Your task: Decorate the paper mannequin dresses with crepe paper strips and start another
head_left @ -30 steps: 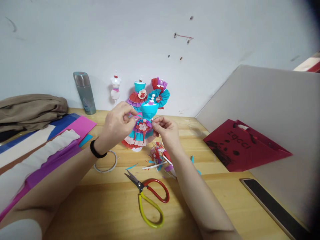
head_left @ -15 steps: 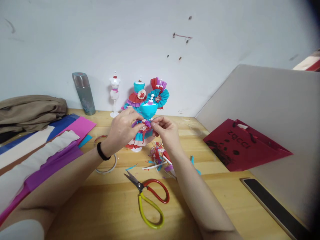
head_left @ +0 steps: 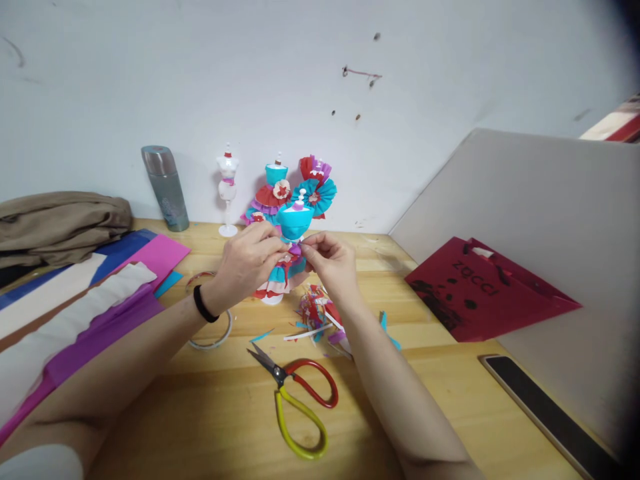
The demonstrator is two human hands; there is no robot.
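A small white dress form point(head_left: 295, 220) stands upright on the table, wearing a turquoise crepe-paper bodice and a layered skirt point(head_left: 281, 279) of turquoise, red and pale pink. At its waist sits a purple crepe-paper piece point(head_left: 295, 249). My left hand point(head_left: 255, 257) is closed on the left side of that piece, thumb against fingers. From the right, my right hand point(head_left: 333, 261) pinches its other edge between thumb and forefinger. My fingers hide part of the waist. Scissors point(head_left: 293, 393) with one red and one yellow handle lie in front, blades slightly apart.
Paper scraps point(head_left: 317, 310) lie right of the form, and a tape roll point(head_left: 227, 333) under my left wrist. Behind stand dressed forms point(head_left: 277, 177), a bare form point(head_left: 227, 190) and a flask point(head_left: 167, 193). Coloured paper sheets point(head_left: 100, 333) are left; a red bag point(head_left: 480, 293) and phone point(head_left: 540, 407) right.
My left fingers have shifted slightly at the waist, and more of the purple paper shows between my hands. The whole view has moved a little; the other things lie as before.
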